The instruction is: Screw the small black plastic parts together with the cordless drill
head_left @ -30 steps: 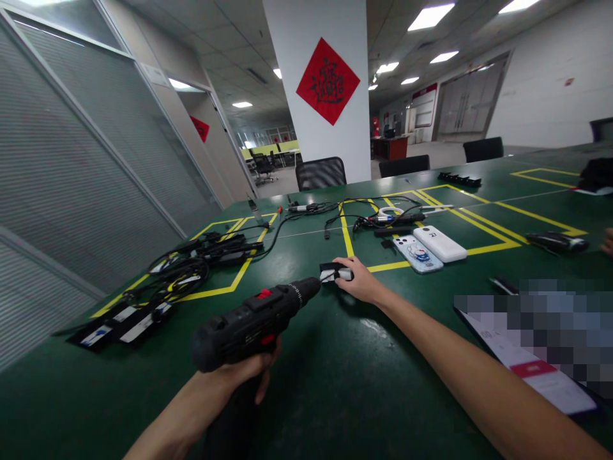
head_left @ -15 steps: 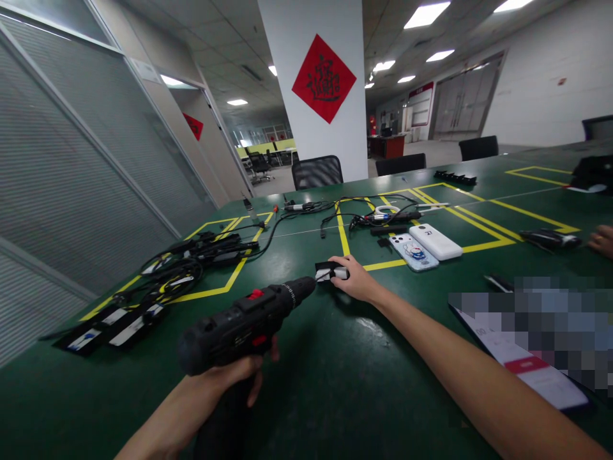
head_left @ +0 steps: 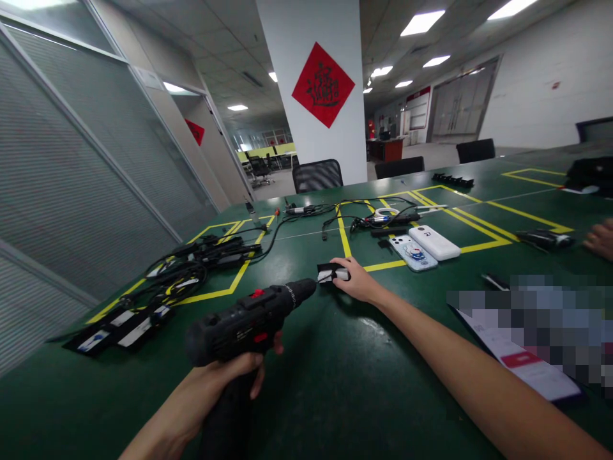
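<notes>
My left hand (head_left: 239,370) is wrapped round the handle of a black cordless drill (head_left: 249,322) with red buttons. The drill's bit points right and reaches a small black-and-white block (head_left: 326,275) on the green table. Around the right side of that block, the fingers of my right hand (head_left: 353,280) are closed, pressing it near the tabletop. Whether the bit touches the block or only overlaps it in view, I cannot tell. My fingers hide part of the block.
Bundled black cables (head_left: 201,262) lie at left beside black strips with white labels. A phone (head_left: 412,253) and a white power bank (head_left: 434,243) lie right of centre. At far right are a dark tool (head_left: 546,239), a blurred-out patch and another person's hand (head_left: 601,239).
The view has shifted slightly. The drill's rear end has swung a little to the right, with its tip still by the block. My right hand keeps its hold.
</notes>
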Demonstrator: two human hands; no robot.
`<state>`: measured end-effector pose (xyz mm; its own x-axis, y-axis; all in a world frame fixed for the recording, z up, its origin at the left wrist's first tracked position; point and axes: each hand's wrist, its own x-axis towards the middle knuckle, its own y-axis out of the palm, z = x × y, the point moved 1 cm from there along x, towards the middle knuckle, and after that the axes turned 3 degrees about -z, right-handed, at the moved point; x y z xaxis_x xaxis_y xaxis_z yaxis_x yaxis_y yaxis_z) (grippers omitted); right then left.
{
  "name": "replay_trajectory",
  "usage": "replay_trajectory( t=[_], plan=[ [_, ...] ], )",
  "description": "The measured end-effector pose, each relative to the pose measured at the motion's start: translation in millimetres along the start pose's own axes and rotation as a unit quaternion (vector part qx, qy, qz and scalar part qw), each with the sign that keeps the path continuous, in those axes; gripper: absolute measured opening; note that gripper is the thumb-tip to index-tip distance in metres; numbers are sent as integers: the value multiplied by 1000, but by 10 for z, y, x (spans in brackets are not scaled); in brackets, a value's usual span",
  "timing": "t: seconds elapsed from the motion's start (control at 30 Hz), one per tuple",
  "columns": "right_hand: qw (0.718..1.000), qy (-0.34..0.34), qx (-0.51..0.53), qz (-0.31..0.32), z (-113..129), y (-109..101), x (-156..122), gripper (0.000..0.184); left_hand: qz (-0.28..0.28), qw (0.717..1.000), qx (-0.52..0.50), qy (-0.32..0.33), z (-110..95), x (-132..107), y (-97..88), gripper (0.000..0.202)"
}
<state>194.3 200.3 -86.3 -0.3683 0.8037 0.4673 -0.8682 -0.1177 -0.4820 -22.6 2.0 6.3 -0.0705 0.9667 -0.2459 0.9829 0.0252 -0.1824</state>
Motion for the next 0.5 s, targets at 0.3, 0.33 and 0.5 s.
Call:
replay_trajectory(
  t=[0.3,0.33,0.5],
  plan=[
    [1000,1,-6,-3,-15,4,3,48,24,999,18,-16,37,31,-22,55],
    [1000,3,-3,-2,-16,4,3,48,30,999,22,-14,30,30,-29,54],
    [1000,10,4,2,-11,-2,4,49,41,999,29,-7,13,22,-67,48]
  ],
)
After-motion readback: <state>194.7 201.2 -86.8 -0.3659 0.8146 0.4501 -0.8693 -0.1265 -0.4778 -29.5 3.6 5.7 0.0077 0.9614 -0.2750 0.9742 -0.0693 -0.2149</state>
